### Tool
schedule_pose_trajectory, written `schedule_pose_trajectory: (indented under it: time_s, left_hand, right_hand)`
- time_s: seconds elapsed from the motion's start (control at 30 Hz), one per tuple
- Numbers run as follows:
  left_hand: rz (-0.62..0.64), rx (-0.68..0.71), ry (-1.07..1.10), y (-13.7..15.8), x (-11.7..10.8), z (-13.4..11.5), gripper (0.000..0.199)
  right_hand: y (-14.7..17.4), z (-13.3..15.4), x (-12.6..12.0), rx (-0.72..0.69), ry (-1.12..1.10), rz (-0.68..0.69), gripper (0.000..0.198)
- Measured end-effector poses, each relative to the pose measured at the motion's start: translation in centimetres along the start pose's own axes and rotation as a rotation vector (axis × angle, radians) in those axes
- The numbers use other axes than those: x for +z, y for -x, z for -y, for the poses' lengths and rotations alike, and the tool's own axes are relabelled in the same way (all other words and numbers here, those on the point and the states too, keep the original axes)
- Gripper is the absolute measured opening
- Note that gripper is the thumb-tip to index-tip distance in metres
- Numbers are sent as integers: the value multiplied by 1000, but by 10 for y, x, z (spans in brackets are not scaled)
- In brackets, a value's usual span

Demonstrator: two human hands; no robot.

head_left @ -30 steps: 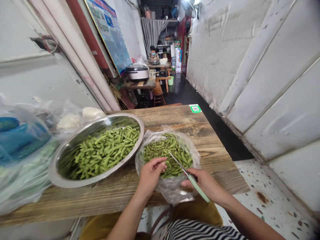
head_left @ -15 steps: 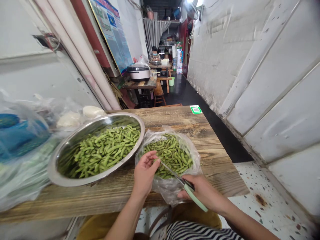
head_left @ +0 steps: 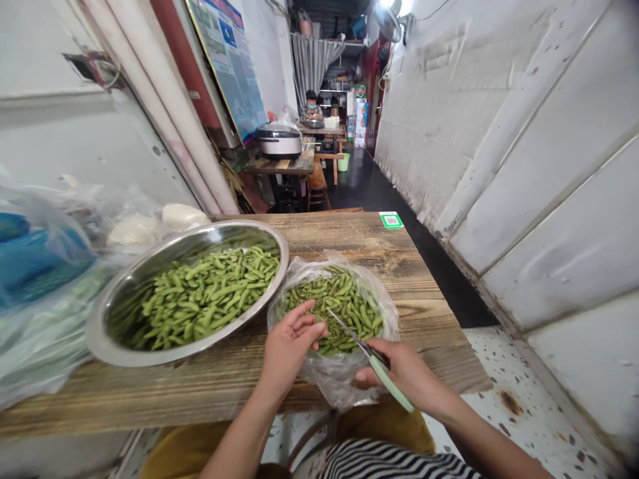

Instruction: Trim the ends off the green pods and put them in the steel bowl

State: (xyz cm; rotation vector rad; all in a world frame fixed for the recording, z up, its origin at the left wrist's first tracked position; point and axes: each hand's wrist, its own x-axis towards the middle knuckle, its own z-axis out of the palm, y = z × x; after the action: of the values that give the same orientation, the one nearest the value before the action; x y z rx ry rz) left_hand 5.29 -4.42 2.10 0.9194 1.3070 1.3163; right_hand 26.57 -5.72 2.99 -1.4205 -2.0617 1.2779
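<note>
My right hand (head_left: 407, 372) grips a pair of scissors (head_left: 382, 376) with pale green handles. Their blades point up and left over a plastic-lined bowl (head_left: 391, 299) of edamame pods (head_left: 357, 309). Just left of the blade tips is my left hand (head_left: 289, 342), above the near left side of that bowl. Its index finger and thumb are apart, the other fingers loosely curled, and no pod shows between them. A wide steel basin (head_left: 104, 332) holds many more edamame pods (head_left: 214, 293) to the left of my hands.
Clear plastic bags (head_left: 44, 266) crowd the left end of the wooden table (head_left: 424, 313). A green QR-code card (head_left: 391, 220) lies at the far right corner. Further back stand a cooker (head_left: 278, 142) on another table and a seated person (head_left: 312, 110). A wall runs along the right.
My left thumb and index finger have spread apart, and the scissors' tips now sit clear of them. The person at the back has lifted their head. The view has shifted slightly.
</note>
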Motion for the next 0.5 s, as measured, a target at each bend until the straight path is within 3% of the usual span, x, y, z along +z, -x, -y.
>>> schedule_pose_trajectory:
  time_s: [0.13, 0.5]
  left_hand:
    - [-17, -21, -75, 3, -1, 3, 32]
    - [82, -17, -185, 6, -5, 7, 28]
  right_hand:
    - [0, 4, -4, 2, 42, 9, 39]
    - [1, 9, -5, -67, 218, -13, 38]
